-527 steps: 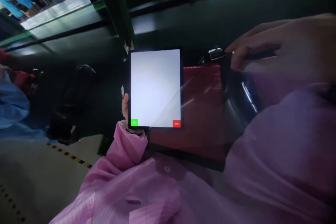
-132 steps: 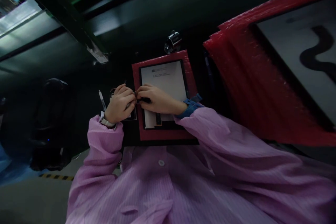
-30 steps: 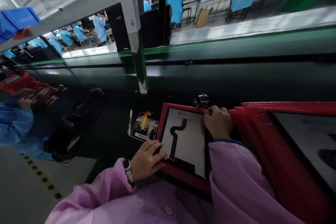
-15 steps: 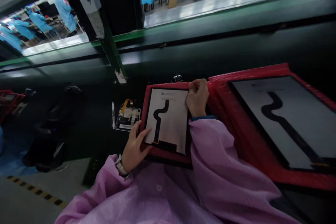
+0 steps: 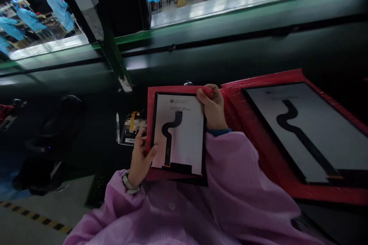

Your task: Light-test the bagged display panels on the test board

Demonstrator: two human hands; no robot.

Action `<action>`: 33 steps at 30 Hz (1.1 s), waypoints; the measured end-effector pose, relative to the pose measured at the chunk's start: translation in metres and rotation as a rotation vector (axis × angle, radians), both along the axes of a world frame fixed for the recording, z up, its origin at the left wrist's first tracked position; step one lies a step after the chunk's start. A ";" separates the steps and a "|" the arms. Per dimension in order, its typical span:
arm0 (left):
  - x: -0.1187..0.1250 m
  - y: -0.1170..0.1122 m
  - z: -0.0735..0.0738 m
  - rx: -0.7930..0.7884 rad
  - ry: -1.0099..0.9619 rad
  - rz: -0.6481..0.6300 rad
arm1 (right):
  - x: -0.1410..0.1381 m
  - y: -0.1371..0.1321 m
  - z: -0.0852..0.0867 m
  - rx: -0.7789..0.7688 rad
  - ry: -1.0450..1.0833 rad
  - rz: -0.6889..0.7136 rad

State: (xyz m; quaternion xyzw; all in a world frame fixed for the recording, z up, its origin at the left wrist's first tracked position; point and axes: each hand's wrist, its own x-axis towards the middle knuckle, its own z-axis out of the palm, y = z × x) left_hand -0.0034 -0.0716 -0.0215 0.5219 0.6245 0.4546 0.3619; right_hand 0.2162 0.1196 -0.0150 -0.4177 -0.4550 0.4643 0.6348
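A display panel (image 5: 188,134) with a white back and a black curved ribbon cable (image 5: 168,138) lies on a red plastic sheet (image 5: 151,101) before me, tilted up towards my face. My left hand (image 5: 140,162) grips the lower left edge, thumb on the panel's border and the other fingers at the side of the sheet. At the upper right corner, my right hand (image 5: 214,109) pinches the red sheet between thumb and fingers, the thumb close to the panel's edge.
Another display panel (image 5: 324,122) rests on red wrapping (image 5: 255,153) to the right. A circuit assembly (image 5: 133,128) with an orange ribbon and a white pen (image 5: 117,128) lie to the left. A green post (image 5: 115,53) rises behind. Blue-clad people (image 5: 60,9) are in the background.
The panel and red sheet have been raised and tilted towards me. My right hand now has the sheet's corner folded in its grip. The view has shifted slightly right.
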 end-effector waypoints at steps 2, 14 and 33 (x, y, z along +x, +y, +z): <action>0.003 -0.001 0.006 -0.032 -0.016 -0.110 | -0.001 -0.002 0.000 -0.003 0.091 -0.002; -0.129 -0.025 0.048 0.015 -0.188 0.500 | -0.058 -0.026 -0.002 -0.360 0.362 0.580; -0.295 -0.009 0.062 -0.352 0.461 0.416 | -0.065 -0.022 -0.025 -0.266 0.091 0.515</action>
